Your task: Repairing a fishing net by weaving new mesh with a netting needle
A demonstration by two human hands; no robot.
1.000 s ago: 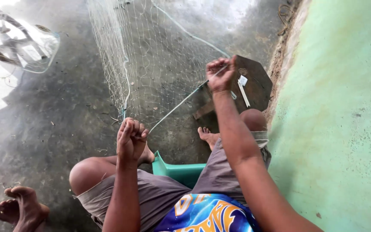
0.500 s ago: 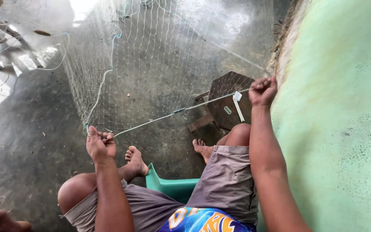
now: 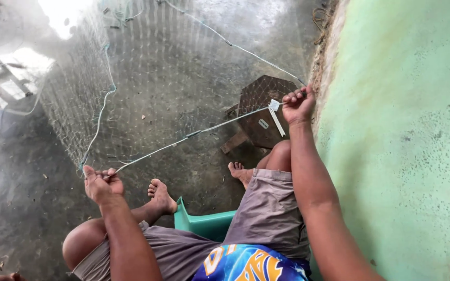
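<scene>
Your left hand (image 3: 102, 182) pinches the net (image 3: 147, 88) at its lower edge, fingers closed on the spot where a pale cord (image 3: 194, 134) meets the mesh. Your right hand (image 3: 298, 104) is a closed fist held out near the wall (image 3: 402, 145), gripping the other end of that cord together with a small white needle (image 3: 276, 117) that hangs down from the fist. The cord runs taut and straight between your two hands, sloping up from left to right.

The net is fine, pale and nearly see-through, spread wide in front of you and rising away toward the top of the view. A thicker light-blue edge line (image 3: 102, 112) snakes down its left side to your left hand, and another line crosses from the top centre down to your right fist.

You sit on a green seat (image 3: 204, 224), knees apart, bare feet on the floor (image 3: 183, 78). The floor is dark, stained concrete with bright glare at the upper left. A dark wooden stool (image 3: 259, 112) stands behind the cord, by your right knee. The wall on your right is rough and painted pale green.
</scene>
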